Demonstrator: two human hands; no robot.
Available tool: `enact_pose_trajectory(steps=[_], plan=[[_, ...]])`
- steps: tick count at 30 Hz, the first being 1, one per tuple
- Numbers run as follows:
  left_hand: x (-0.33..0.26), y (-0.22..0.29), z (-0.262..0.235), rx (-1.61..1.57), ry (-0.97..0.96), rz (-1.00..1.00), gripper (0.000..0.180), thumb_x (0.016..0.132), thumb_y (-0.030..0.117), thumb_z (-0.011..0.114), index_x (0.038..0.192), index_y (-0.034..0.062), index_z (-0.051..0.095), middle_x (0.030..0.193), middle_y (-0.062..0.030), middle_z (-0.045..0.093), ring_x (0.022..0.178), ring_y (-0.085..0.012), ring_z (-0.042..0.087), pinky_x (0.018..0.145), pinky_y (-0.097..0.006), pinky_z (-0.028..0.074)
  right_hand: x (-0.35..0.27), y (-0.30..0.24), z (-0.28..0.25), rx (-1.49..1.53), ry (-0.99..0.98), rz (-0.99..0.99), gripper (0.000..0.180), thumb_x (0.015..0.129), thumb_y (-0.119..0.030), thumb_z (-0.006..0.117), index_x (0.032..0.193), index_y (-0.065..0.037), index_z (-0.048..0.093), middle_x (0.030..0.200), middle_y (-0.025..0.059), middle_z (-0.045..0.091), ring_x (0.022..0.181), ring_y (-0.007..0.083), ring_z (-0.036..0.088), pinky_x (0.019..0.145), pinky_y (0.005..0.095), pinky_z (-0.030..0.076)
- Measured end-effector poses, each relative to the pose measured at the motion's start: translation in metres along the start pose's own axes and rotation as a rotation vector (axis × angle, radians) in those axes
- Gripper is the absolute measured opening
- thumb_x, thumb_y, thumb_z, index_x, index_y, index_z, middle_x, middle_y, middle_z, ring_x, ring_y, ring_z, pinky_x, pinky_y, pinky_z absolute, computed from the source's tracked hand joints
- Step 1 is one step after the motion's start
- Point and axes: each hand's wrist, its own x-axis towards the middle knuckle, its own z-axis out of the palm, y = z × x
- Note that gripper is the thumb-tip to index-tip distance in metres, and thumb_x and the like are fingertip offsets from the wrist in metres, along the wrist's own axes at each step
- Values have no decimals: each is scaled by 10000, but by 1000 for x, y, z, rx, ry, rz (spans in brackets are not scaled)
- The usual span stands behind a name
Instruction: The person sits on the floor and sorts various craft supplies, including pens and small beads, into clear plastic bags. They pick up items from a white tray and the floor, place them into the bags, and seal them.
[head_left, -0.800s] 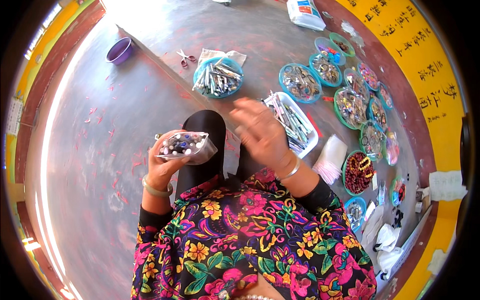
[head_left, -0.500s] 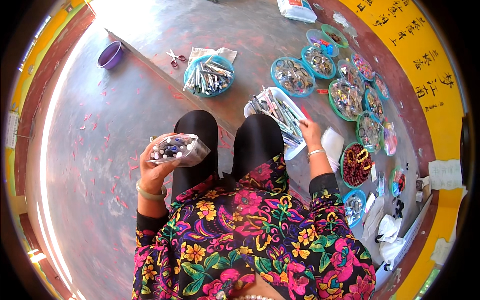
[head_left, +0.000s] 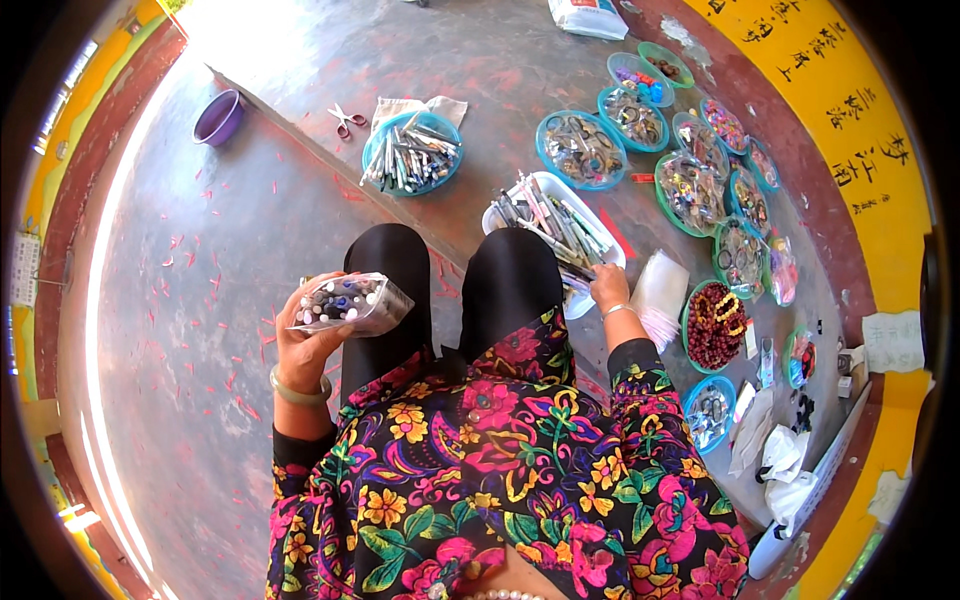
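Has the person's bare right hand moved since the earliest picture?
Yes, rightward: judged against the white rectangular plastic tray, the bare right hand has gone from its left side to its near right end.

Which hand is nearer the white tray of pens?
The right hand, at the near right edge of the white tray. The left hand is farther off, to its left, holding a clear box.

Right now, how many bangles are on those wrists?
2: a pale green bangle below the left hand, and a silver bangle below the right hand, near the white tray. Sleeves may hide more.
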Motion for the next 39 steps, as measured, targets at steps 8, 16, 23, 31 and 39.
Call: enact_pose_trajectory(steps=[8,16,23,31,39], plan=[[-2,2,0,10,11,-4,551,693,81,740,1162,-95,509,1094,-203,617,1017,-273,609,911,-373,468,-3,-9,-23,137,-41,57,180,670,-108,627,845,-68,633,877,165,650,853,354,601,790,412,472],[-2,1,1,-17,19,-20,551,689,63,737,1167,-89,509,1098,-192,615,1025,-267,605,914,-370,465,-9,15,-30,939,-299,220,222,739,-147,701,908,-23,626,797,66,668,740,200,644,682,305,495],[-4,-1,-2,-40,26,-45,551,684,41,731,1170,-89,509,1112,-186,610,1041,-263,596,926,-370,458,-25,-3,-61,1597,-374,428,235,825,-140,666,1030,-38,612,843,42,656,742,154,648,695,293,524],[-4,-8,-10,-145,-35,-80,557,683,-50,702,1201,-65,498,1130,-147,606,1055,-223,585,926,-343,454,-7,-62,-119,1552,-145,76,199,855,-107,630,1040,-35,615,793,37,643,694,114,613,667,240,505],[-3,4,-5,-103,-89,-59,529,714,-9,726,1197,-43,513,1115,-104,611,1024,-160,579,911,-307,454,-17,-156,-226,1640,54,-294,172,805,10,654,969,-6,606,882,63,629,719,136,606,684,244,492]])
